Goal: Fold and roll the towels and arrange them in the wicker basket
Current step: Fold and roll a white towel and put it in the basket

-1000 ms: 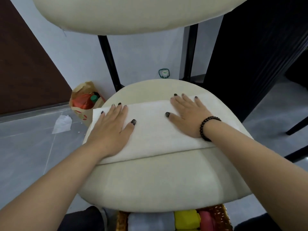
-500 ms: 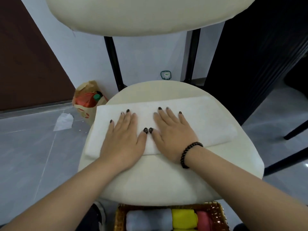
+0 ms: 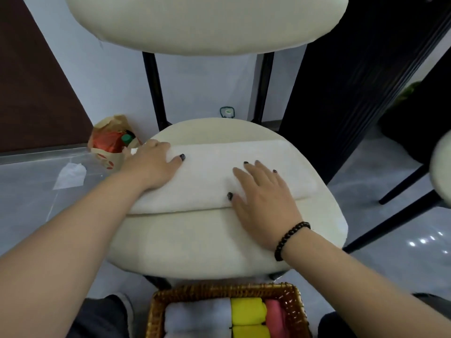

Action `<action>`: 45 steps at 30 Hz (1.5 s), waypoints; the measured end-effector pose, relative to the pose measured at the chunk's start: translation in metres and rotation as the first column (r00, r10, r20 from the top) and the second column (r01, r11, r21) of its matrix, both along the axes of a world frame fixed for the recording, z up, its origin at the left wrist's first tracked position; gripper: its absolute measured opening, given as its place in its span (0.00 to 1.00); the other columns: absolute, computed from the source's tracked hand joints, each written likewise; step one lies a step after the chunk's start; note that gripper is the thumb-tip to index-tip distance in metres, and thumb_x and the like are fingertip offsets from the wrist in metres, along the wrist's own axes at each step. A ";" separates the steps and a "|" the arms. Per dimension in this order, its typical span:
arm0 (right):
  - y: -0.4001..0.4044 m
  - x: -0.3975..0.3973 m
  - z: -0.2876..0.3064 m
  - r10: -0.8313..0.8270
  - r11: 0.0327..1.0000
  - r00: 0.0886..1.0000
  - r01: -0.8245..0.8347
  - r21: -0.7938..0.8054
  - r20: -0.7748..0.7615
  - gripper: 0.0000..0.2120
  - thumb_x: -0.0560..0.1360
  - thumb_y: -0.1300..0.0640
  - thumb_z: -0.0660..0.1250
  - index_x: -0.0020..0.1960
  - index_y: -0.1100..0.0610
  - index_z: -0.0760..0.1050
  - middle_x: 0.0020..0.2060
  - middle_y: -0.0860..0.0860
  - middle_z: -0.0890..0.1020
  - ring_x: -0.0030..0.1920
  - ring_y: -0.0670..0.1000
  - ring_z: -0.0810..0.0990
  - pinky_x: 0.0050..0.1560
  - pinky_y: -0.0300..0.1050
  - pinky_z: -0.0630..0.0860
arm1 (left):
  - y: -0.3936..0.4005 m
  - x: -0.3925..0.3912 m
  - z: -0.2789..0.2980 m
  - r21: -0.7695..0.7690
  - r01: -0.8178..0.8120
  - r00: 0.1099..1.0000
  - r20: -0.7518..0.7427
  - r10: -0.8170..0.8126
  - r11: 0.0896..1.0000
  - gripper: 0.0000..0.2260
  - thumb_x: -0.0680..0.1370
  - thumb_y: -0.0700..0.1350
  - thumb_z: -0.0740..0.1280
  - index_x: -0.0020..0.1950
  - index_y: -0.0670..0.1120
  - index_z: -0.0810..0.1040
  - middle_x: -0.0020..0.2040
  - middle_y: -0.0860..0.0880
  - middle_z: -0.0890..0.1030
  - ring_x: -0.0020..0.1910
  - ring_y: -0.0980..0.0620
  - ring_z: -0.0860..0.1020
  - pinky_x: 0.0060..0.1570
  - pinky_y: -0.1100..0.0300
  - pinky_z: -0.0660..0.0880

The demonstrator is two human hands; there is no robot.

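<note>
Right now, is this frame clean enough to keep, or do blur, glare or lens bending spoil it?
Head view: usable. Wide-angle bending curves the chair back and door edges; glare spots dot the floor at right; the white towel nearly blends into the cream seat, with only a thin shadow line marking its near edge. Left hand looks slightly soft, right hand sharper.

A white towel [image 3: 219, 176], folded into a long flat band, is laid across the cream chair seat [image 3: 195, 245], its folded edge facing the near side. Below the seat, a wicker basket [image 3: 156, 311] is seen holding rolled towels: a white roll [image 3: 197, 315], 2 yellow rolls [image 3: 247, 313] and a pink roll [image 3: 274, 318], packed side by side.
</note>
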State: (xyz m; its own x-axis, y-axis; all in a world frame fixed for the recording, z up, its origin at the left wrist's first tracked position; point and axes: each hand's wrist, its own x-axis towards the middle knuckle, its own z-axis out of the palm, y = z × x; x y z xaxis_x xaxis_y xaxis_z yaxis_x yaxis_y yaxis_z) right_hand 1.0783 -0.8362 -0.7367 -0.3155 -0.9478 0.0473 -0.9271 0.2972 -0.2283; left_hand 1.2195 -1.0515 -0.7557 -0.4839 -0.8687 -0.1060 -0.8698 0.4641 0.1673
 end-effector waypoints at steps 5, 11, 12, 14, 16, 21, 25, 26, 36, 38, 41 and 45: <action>0.015 0.029 -0.001 -0.135 0.977 0.983 0.112 0.182 0.121 0.33 0.78 0.34 0.41 0.78 0.49 0.47 0.78 0.52 0.46 0.77 0.52 0.40 0.76 0.58 0.47 | 0.002 0.002 0.019 -0.057 -0.086 0.996 -0.019 0.085 0.995 0.21 0.77 0.65 0.59 0.56 0.49 0.74 0.59 0.45 0.74 0.60 0.42 0.72 0.58 0.47 0.70; -0.020 -0.005 -0.007 -0.249 0.937 0.965 0.218 0.272 0.085 0.44 0.74 0.27 0.41 0.78 0.56 0.44 0.78 0.56 0.44 0.77 0.56 0.41 0.75 0.58 0.51 | 0.017 0.023 0.025 0.056 -0.096 0.990 -0.097 0.101 0.994 0.29 0.76 0.63 0.63 0.56 0.37 0.77 0.38 0.45 0.72 0.40 0.46 0.70 0.34 0.57 0.63; -0.032 -0.012 -0.008 -0.229 0.941 0.971 0.203 0.272 0.067 0.45 0.73 0.26 0.42 0.78 0.56 0.44 0.78 0.56 0.45 0.77 0.57 0.42 0.75 0.59 0.51 | 0.021 0.027 0.022 0.068 -0.106 0.988 -0.101 0.113 0.992 0.29 0.77 0.63 0.63 0.56 0.36 0.76 0.37 0.45 0.73 0.38 0.47 0.69 0.32 0.57 0.62; -0.057 -0.029 -0.007 -0.139 0.951 0.989 0.118 0.285 0.054 0.46 0.72 0.25 0.45 0.79 0.55 0.43 0.78 0.54 0.45 0.77 0.55 0.41 0.75 0.59 0.50 | 0.031 0.034 0.016 0.069 -0.110 0.986 -0.121 0.118 0.992 0.25 0.78 0.62 0.60 0.52 0.39 0.76 0.38 0.45 0.74 0.37 0.47 0.71 0.31 0.56 0.62; -0.080 -0.050 -0.004 0.005 0.952 0.997 -0.027 0.306 0.073 0.45 0.72 0.26 0.49 0.79 0.52 0.43 0.78 0.50 0.44 0.78 0.51 0.41 0.76 0.56 0.48 | 0.046 0.041 0.012 0.050 -0.108 0.984 -0.135 0.114 0.993 0.19 0.79 0.60 0.59 0.53 0.44 0.71 0.49 0.43 0.77 0.44 0.45 0.73 0.37 0.54 0.67; -0.129 -0.090 0.010 0.290 0.883 0.953 -0.230 0.409 -0.090 0.45 0.70 0.25 0.53 0.79 0.45 0.45 0.78 0.46 0.47 0.77 0.49 0.41 0.76 0.55 0.45 | 0.100 0.044 0.020 0.102 0.040 0.974 -0.225 -0.016 0.994 0.26 0.81 0.56 0.57 0.76 0.48 0.53 0.58 0.44 0.77 0.54 0.45 0.76 0.51 0.54 0.73; -0.138 -0.087 0.019 0.324 0.921 0.910 -0.241 0.308 -0.257 0.48 0.68 0.25 0.58 0.79 0.47 0.48 0.78 0.49 0.47 0.77 0.53 0.38 0.76 0.53 0.40 | 0.121 0.035 0.026 0.194 0.258 0.943 -0.265 -0.203 0.946 0.28 0.81 0.57 0.58 0.77 0.54 0.50 0.50 0.50 0.78 0.48 0.51 0.77 0.52 0.54 0.75; -0.131 -0.083 0.019 0.328 0.934 0.904 -0.266 0.239 -0.273 0.45 0.70 0.29 0.61 0.79 0.48 0.49 0.78 0.50 0.47 0.77 0.54 0.39 0.76 0.52 0.40 | 0.123 0.030 0.026 0.229 0.277 0.934 -0.292 -0.206 0.933 0.28 0.80 0.58 0.59 0.77 0.54 0.52 0.50 0.50 0.78 0.49 0.52 0.77 0.52 0.55 0.75; 0.031 -0.059 -0.011 0.185 0.982 0.956 -0.173 -0.072 0.228 0.22 0.78 0.51 0.64 0.72 0.50 0.67 0.74 0.46 0.64 0.75 0.45 0.57 0.71 0.34 0.50 | 0.127 0.000 0.020 0.384 0.206 0.888 -0.460 -0.006 0.900 0.26 0.79 0.50 0.64 0.76 0.52 0.59 0.59 0.43 0.78 0.54 0.47 0.77 0.46 0.61 0.67; 0.046 -0.050 -0.019 0.203 0.979 0.952 -0.191 -0.073 0.229 0.23 0.79 0.47 0.61 0.72 0.48 0.66 0.74 0.45 0.63 0.76 0.45 0.54 0.75 0.39 0.50 | 0.126 0.009 0.025 0.378 0.170 0.915 -0.404 -0.003 0.910 0.25 0.79 0.50 0.64 0.75 0.53 0.60 0.55 0.47 0.78 0.48 0.50 0.76 0.43 0.61 0.68; 0.062 -0.031 -0.028 0.272 0.961 0.955 -0.263 -0.090 0.118 0.28 0.78 0.37 0.53 0.73 0.50 0.65 0.74 0.50 0.64 0.76 0.52 0.57 0.75 0.46 0.53 | 0.134 0.028 0.029 0.252 0.069 0.978 -0.206 -0.016 0.965 0.25 0.80 0.54 0.62 0.75 0.53 0.60 0.52 0.46 0.76 0.49 0.48 0.74 0.42 0.59 0.70; 0.079 -0.015 -0.037 0.349 0.926 0.922 -0.367 -0.087 -0.169 0.30 0.77 0.39 0.53 0.73 0.54 0.67 0.70 0.56 0.70 0.71 0.60 0.67 0.68 0.52 0.63 | 0.155 0.043 0.019 -0.500 0.317 0.931 0.002 -0.365 0.806 0.19 0.77 0.45 0.66 0.68 0.44 0.73 0.55 0.41 0.78 0.50 0.40 0.77 0.41 0.50 0.76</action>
State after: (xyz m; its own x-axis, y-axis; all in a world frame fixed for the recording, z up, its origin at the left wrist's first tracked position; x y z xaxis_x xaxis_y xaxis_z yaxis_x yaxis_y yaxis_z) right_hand 1.0630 -0.7573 -0.7734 0.0632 -0.9813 0.1819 -0.9924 -0.0811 -0.0928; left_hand 1.2624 -0.8962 -0.7371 -0.7452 -0.5728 0.3413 -0.6324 0.7695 -0.0891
